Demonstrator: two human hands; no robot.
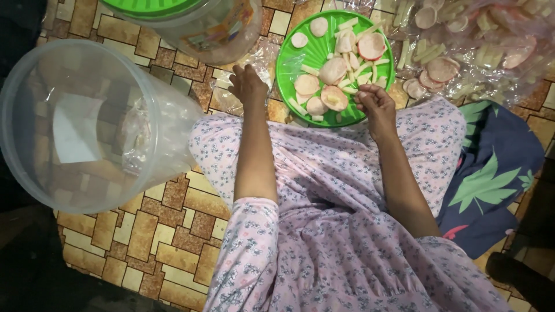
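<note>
Right hand (374, 101) pinches a pale strip at the green plate (289, 63); left hand (247, 85) rests empty, fingers loose, on clear plastic wrap (263, 58). Light grip's best.

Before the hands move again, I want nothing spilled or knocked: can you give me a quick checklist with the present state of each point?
1. Green plate sits flat on the floor, in reach: ok.
2. Right hand at the plate's near rim, fingers curled over the stick-shaped pieces; whether it grips one: cannot tell.
3. Left hand apart from the plate, resting on crinkled clear plastic: ok.
4. Big clear tub lies tipped on its side by the left knee: not ok.
5. Round slices all within the plate's rim: ok.
</note>
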